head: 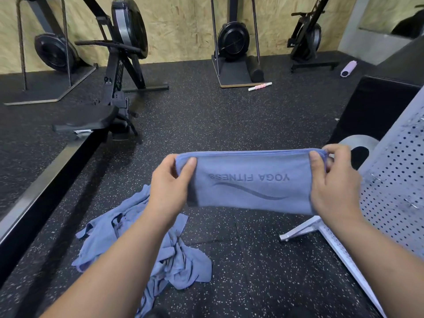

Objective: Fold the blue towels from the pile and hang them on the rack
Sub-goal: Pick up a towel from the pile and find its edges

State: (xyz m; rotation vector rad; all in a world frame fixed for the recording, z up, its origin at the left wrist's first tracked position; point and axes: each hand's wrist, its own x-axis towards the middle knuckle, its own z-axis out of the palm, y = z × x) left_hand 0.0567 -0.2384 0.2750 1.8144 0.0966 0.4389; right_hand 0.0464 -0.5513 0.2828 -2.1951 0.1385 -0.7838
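A folded blue towel [250,182] printed "YOGA FITNESS" hangs in the air in front of me, stretched flat between both hands. My left hand [169,182] pinches its top left corner, thumb on the front face. At the top right corner, my right hand [332,177] pinches the cloth the same way. A crumpled pile of blue towels [146,244] lies on the floor below my left forearm. The grey perforated rack [394,180] stands at the right, close to my right hand.
The floor is black speckled rubber [241,115]. A rowing machine [114,88] with its long rail runs along the left. More black gym machines [234,42] stand against the back wall. A pink roller stick [260,86] and a purple foam roller [348,68] lie near them.
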